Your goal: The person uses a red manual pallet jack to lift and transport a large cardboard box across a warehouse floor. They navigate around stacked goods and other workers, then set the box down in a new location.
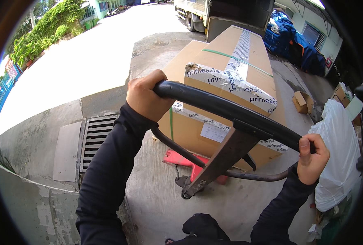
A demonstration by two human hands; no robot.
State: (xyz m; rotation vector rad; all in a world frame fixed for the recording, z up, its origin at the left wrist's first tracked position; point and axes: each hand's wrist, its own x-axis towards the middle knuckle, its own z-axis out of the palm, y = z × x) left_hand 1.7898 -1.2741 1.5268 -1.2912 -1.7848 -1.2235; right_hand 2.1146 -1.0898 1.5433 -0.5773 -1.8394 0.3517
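Both my hands grip the black handle (218, 102) of a pallet jack. My left hand (149, 96) is wrapped round its left end, and my right hand (313, 158) round the lower right end. The handle slants down to the right across the view. Below it, the jack's red base (181, 158) shows in front of the load. Two large taped cardboard boxes ride ahead of me, the upper box (218, 86) stacked on the lower box (185, 126). Green straps cross them, and a white paper label (215, 132) is stuck on the lower one. The forks are hidden.
A truck (198, 14) stands at the far end. Blue-wrapped bundles (292, 43) lie at the back right. A small open carton (302, 102) and a white plastic sack (336, 151) line the right side. A metal drain grate (97, 139) lies left, near a low concrete wall (38, 212).
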